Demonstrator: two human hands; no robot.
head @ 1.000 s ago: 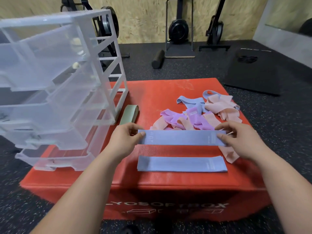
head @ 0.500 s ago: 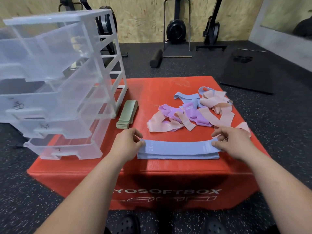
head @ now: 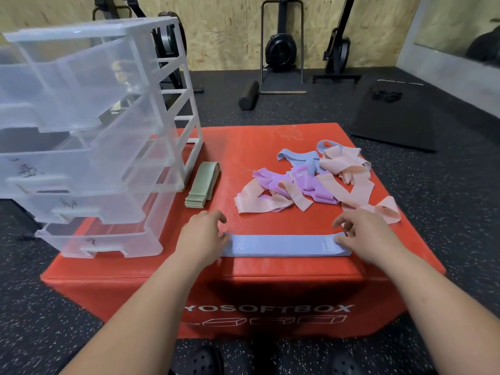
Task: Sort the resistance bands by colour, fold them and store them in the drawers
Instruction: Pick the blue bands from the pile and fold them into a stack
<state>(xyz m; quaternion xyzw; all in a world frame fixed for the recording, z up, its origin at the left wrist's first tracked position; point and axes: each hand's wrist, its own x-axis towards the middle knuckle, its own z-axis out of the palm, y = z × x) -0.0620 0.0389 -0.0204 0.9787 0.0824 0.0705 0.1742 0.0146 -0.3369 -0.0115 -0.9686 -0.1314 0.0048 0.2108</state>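
A flat stack of blue bands (head: 284, 246) lies across the near part of the red soft box (head: 257, 147). My left hand (head: 201, 236) rests its thumb on the stack's left end, fingers loosely spread above the box. My right hand (head: 365, 234) touches the right end with its thumb, fingers lifted. A folded stack of green bands (head: 203, 185) lies beside the clear plastic drawer unit (head: 81, 131) at the left, whose drawers are pulled out. A loose pile of pink, purple and blue bands (head: 311, 182) sits at the back right.
The box stands on a dark speckled gym floor. A black mat (head: 397, 115) lies to the far right, a black foam roller (head: 249, 94) behind the box, and exercise machines (head: 281, 50) stand against the wooden wall.
The blue band I held up at both ends has come down onto the other blue band, making one stack. My fingers have loosened from pinching its ends.
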